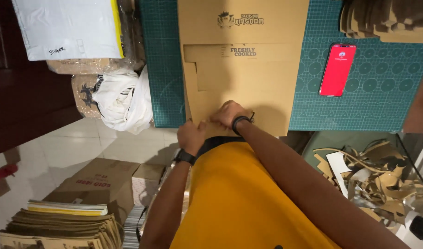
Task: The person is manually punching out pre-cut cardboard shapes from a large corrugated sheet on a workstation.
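Lying flat on the green cutting mat (387,92), the brown cardboard sheet (243,69) runs from the far edge of view down to the near edge of the mat, with printed marks near its top and a folded panel across its middle. Both hands meet at the sheet's near left corner. The right hand (227,114), with a dark band at its wrist, is closed on the sheet's lower edge, fingers curled down on the cardboard. The left hand (191,137), wearing a black watch, pinches the same edge just beside it, so the two hands touch or nearly touch.

A red phone (338,70) lies on the mat to the right of the sheet, well apart from the hands. More cardboard pieces (387,20) are stacked at the mat's far right corner. Left of the mat sit a white bag (126,99) and a white mailer (68,27). Below, the floor holds a box (98,184), a stack of flat sheets (59,226) and, at right, cardboard scraps (382,177).
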